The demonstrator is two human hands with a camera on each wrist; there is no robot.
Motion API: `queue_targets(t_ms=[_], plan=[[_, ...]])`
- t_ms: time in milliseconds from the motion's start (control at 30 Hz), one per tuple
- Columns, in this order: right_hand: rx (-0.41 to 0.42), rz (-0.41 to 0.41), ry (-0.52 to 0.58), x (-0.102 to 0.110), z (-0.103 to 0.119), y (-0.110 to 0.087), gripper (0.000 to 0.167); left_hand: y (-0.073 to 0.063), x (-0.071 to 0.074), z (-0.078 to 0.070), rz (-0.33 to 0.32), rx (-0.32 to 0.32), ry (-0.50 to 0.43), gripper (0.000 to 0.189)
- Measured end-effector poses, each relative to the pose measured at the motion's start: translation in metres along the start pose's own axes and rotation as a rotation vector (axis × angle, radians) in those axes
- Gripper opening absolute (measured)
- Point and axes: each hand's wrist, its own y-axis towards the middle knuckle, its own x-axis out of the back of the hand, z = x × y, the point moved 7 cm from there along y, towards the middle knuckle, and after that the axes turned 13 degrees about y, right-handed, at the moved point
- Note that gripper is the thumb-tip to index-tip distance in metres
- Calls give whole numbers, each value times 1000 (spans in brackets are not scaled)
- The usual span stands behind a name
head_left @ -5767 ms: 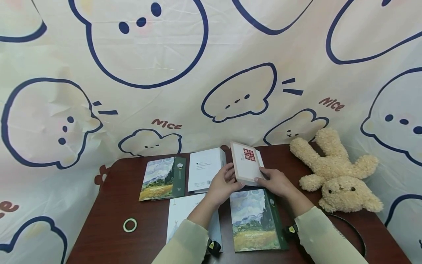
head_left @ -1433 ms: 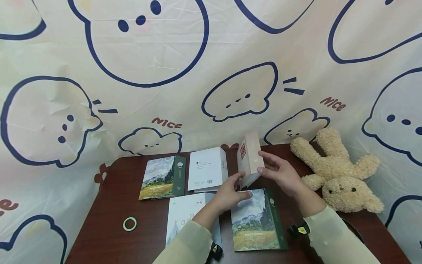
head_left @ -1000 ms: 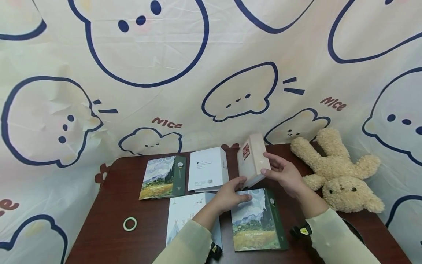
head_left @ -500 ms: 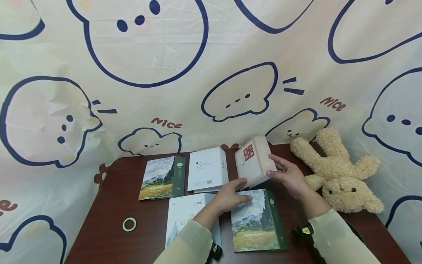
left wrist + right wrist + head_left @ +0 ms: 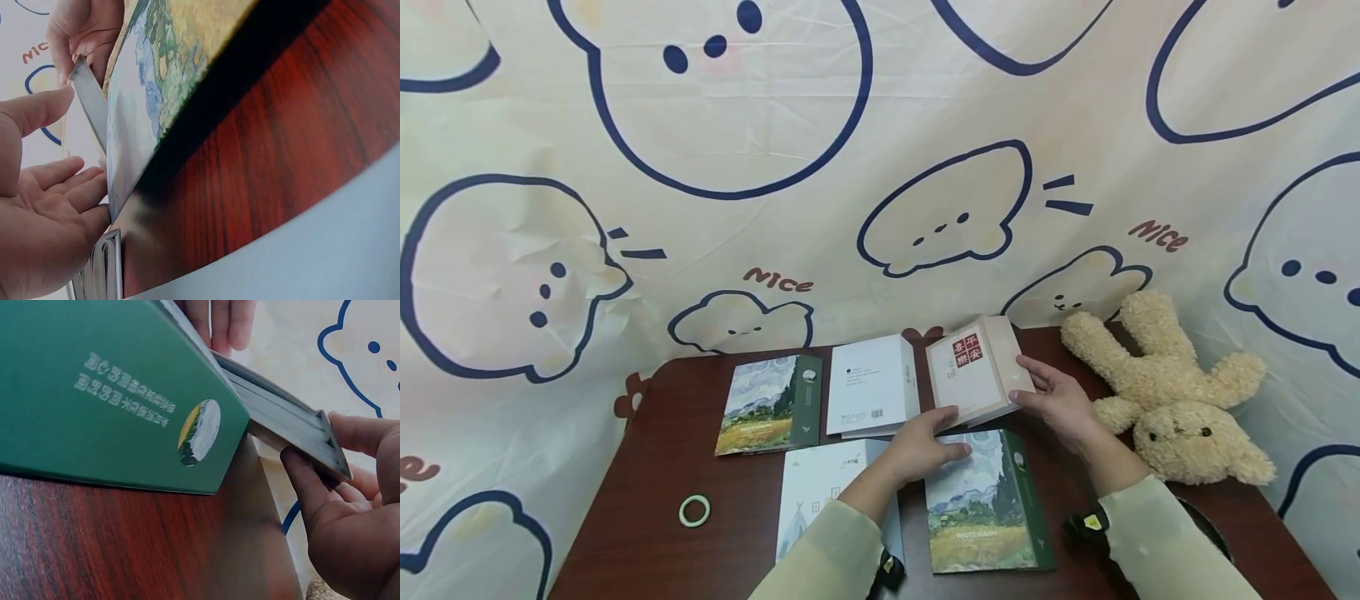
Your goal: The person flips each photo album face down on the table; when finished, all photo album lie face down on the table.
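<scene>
A thick cream album (image 5: 970, 375) with red characters on its cover leans back, its spine facing right. My right hand (image 5: 1063, 408) pinches its lower right corner between thumb and fingers, which the right wrist view also shows at the album's end (image 5: 287, 419). By the lower left corner, my left hand (image 5: 921, 446) has its fingers extended and thumb apart. In the left wrist view the left hand (image 5: 50, 219) does not wrap around the album; whether its fingertips touch it I cannot tell. Just below lies a green-spined photo album (image 5: 977, 508) with a painted landscape cover.
To the left are a white album (image 5: 868, 383), a matching landscape album (image 5: 767, 404) and a pale blue-white album (image 5: 808, 475), partly under my left forearm. A pale green ring (image 5: 694, 511) lies at the left of the brown table (image 5: 632, 542). A plush toy (image 5: 1180, 400) is at right.
The cream album has been tipped from nearly upright to a lower lean, so its cover now faces up more. My right hand moved slightly right and down with it; my left hand barely moved.
</scene>
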Motion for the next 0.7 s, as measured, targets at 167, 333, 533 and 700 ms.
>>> queue_targets(t_ms=[167, 333, 533, 700], plan=[[-16, -25, -96, 1, -5, 4, 77, 0, 1, 3, -8, 17, 8, 70], [-11, -50, -279, 1, -5, 4, 73, 0, 2, 4, -11, 33, 17, 69], [0, -64, -431, 0, -5, 4, 69, -1, 3, 5, -11, 40, 33, 70], [21, -80, -533, 2, -6, 5, 66, -2, 3, 4, -11, 40, 44, 71]])
